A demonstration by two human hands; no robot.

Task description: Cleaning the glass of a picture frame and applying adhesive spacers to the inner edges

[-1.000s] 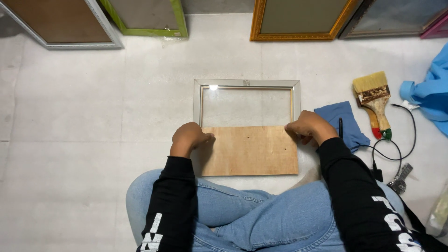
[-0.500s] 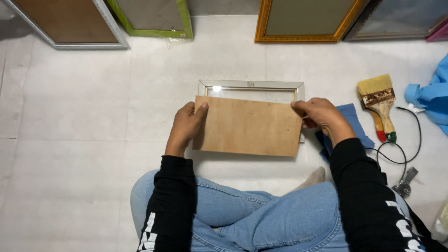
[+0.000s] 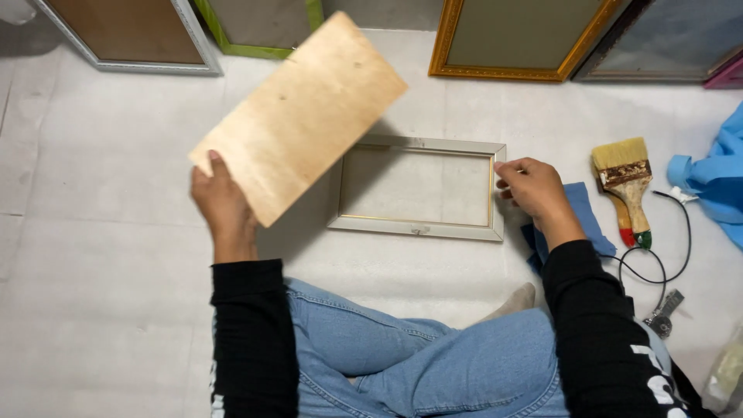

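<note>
Nearest to us are our crossed legs in blue denim jeans (image 3: 433,364), with both black sleeves reaching forward over them. Our left hand (image 3: 223,203) is closed on the lower corner of a flat rectangular board of pale plywood (image 3: 298,116), thumb on top, holding it tilted in the air above the floor, up and to the left of the frame. Our right hand (image 3: 532,186) rests with curled fingers on the right edge of a rectangular off-white picture frame (image 3: 418,229), which lies flat on the pale tiled floor (image 3: 101,255) just ahead of our knees; the fingertips pinch that side rail. Under our right wrist lies a folded dark blue cloth (image 3: 582,218). Just right of it lies a flat paintbrush with pale bristles and a wooden handle tipped green and red (image 3: 628,186), and a thin black cable (image 3: 672,259) loops beside it. A light blue fabric (image 3: 716,178) lies at the right edge. Farthest off, along the wall, lean a grey-framed brown panel (image 3: 131,35), a green frame (image 3: 259,27), an ornate gold frame (image 3: 518,39) and a dark frame (image 3: 665,42).
</note>
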